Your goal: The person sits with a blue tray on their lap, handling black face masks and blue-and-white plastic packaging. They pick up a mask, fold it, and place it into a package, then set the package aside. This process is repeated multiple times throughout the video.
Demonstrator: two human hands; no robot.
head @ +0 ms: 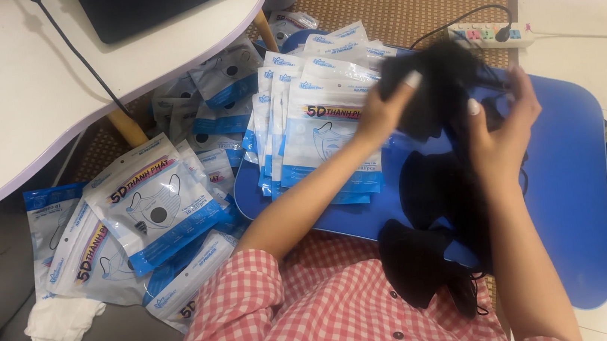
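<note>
My left hand (382, 113) and my right hand (499, 135) are both raised over a blue lap table (574, 172) and pinch a bunch of black face masks (439, 85) between them. More black masks (432, 247) lie on the blue table and hang over its near edge. A stack of white-and-blue mask pouches (320, 116) is fanned out on the table's left part, just beside my left hand.
Many more pouches (153, 201) lie heaped on the floor at left, under a white table (10, 96) with a black cable and a dark laptop. Crumpled white tissues (61, 331) sit at bottom left. A power strip (488, 34) lies beyond on the woven mat.
</note>
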